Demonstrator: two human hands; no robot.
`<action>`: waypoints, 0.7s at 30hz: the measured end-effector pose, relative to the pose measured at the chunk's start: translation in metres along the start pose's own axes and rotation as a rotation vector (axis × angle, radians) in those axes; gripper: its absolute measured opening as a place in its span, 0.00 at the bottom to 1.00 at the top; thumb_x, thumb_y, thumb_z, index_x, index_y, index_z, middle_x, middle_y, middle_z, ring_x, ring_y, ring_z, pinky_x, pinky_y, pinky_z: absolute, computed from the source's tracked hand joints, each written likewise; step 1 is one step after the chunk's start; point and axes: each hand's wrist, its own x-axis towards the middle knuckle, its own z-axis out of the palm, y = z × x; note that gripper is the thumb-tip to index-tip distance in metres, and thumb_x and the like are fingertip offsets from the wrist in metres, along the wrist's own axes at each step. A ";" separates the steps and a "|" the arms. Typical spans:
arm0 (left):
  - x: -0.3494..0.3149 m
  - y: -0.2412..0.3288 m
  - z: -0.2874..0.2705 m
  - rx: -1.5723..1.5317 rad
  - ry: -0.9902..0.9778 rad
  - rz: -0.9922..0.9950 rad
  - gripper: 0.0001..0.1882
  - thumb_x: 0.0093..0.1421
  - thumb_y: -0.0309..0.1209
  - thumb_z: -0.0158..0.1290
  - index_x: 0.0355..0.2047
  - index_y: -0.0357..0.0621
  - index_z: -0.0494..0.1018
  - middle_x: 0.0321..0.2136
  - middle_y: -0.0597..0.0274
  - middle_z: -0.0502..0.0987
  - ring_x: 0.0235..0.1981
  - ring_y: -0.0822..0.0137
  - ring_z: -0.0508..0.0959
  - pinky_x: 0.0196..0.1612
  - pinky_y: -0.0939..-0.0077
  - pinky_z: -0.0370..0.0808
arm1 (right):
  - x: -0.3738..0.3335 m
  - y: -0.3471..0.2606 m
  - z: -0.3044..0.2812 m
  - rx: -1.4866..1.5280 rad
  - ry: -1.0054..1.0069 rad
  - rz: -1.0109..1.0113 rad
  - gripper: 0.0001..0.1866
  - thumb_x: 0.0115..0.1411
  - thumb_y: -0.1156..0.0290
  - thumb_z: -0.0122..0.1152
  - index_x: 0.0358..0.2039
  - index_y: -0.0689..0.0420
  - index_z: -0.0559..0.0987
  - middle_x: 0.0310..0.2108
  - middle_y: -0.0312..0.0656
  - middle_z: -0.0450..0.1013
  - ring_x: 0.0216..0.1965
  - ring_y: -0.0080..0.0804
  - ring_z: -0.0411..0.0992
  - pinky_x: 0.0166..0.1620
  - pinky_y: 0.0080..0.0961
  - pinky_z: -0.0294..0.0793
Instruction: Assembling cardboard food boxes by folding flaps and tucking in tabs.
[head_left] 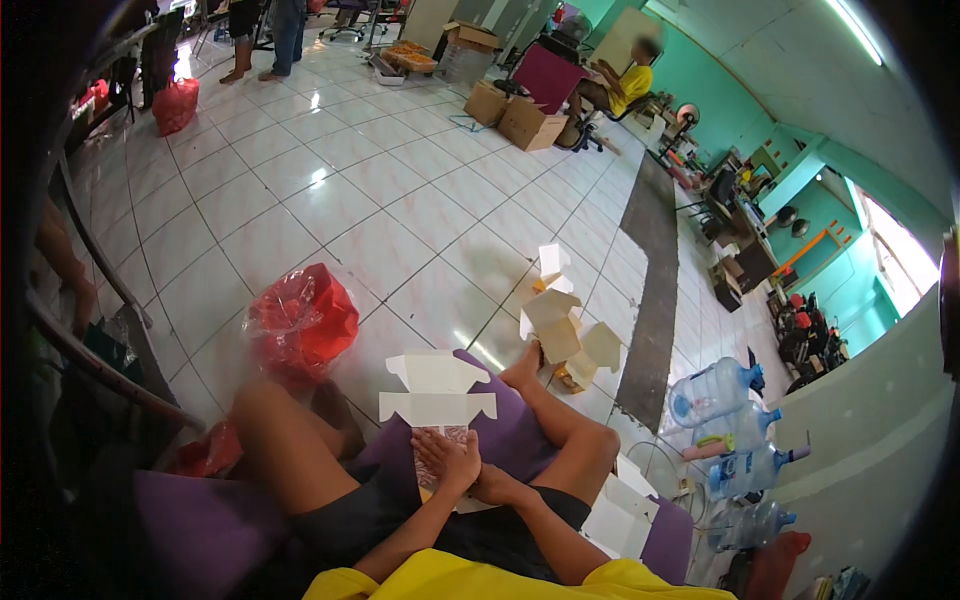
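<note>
Room: green walls [720,75] along the far right side, strip light overhead. Floor [400,235] of glossy white tiles, cut toward its right edge by a dark bare strip [650,250]. Person sits low on a purple seat [525,420], legs spread. Clear blue-tinted water bottles [715,390] lie on the floor's right side, by the pale wall. Red bundle in clear plastic [305,320] on the tiles beyond the left knee. Open cartons [555,325] stand on the floor just past the right foot; another white carton [612,520] rests at the seat's right edge. Unfolded carton [437,408], white with a patterned panel, lies between the thighs, its flaps reaching toward the seat's front edge. Left hand [447,462] flat on that panel, fingers extended, clasping nothing. Right hand [492,485] beside the left wrist, fingers hidden; cannot tell its grip.
</note>
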 end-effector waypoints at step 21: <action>-0.001 0.016 -0.034 0.026 -0.227 0.271 0.12 0.56 0.31 0.54 0.37 0.35 0.70 0.33 0.43 0.76 0.38 0.43 0.77 0.41 0.54 0.73 | -0.068 0.009 0.017 -0.205 0.633 0.304 0.30 0.51 0.60 0.68 0.52 0.57 0.69 0.45 0.53 0.72 0.50 0.49 0.69 0.57 0.44 0.63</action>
